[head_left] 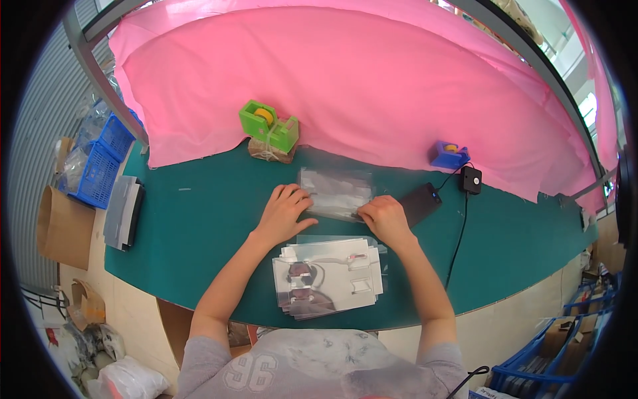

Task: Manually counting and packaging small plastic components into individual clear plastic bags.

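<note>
A pile of clear plastic bags (337, 190) lies flat on the green table, between my two hands. My left hand (283, 211) rests palm down at the pile's left edge, its fingers stretched and the thumb apart. At the lower right corner of the pile, my right hand (385, 218) has its fingers curled and pinched on a bag's edge. Closer to my body sits an uneven stack of white cards (345, 276) in clear plastic, with cut-outs and dark reddish oval shapes on the top one.
Behind the bags stands a green tape dispenser (269, 126) tied to a stone block. A blue tape dispenser (449, 155), a black power bank (420, 205) and a cabled black box (470, 180) lie right. Grey-black sheets (123, 213) are stacked left. A pink cloth (332, 73) hangs behind.
</note>
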The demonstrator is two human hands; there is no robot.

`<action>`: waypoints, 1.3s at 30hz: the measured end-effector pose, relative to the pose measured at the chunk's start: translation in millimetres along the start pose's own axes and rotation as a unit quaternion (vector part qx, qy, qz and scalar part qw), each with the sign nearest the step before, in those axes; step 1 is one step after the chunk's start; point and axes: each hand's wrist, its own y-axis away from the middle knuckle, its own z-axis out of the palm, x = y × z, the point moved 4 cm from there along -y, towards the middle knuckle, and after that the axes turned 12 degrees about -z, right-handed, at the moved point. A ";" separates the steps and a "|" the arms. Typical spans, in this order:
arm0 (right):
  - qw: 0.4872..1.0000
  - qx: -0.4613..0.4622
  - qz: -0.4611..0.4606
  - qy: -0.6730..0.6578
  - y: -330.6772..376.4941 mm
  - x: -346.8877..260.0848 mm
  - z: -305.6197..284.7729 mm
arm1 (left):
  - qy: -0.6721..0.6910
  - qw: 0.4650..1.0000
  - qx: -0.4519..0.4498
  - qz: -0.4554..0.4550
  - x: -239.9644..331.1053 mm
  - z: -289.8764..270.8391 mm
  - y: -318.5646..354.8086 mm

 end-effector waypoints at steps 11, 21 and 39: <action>0.955 -0.230 0.072 -0.171 -8.0 -4.3 8.0 | -0.087 0.995 0.003 0.048 5.9 4.5 -0.7; 0.985 -0.093 0.147 0.010 -28.1 29.7 0.8 | -0.029 0.997 -0.035 0.062 -6.8 12.1 6.7; 0.986 0.091 -0.059 -0.127 -76.8 24.1 76.3 | -0.039 0.995 -0.036 0.079 -3.3 12.6 4.7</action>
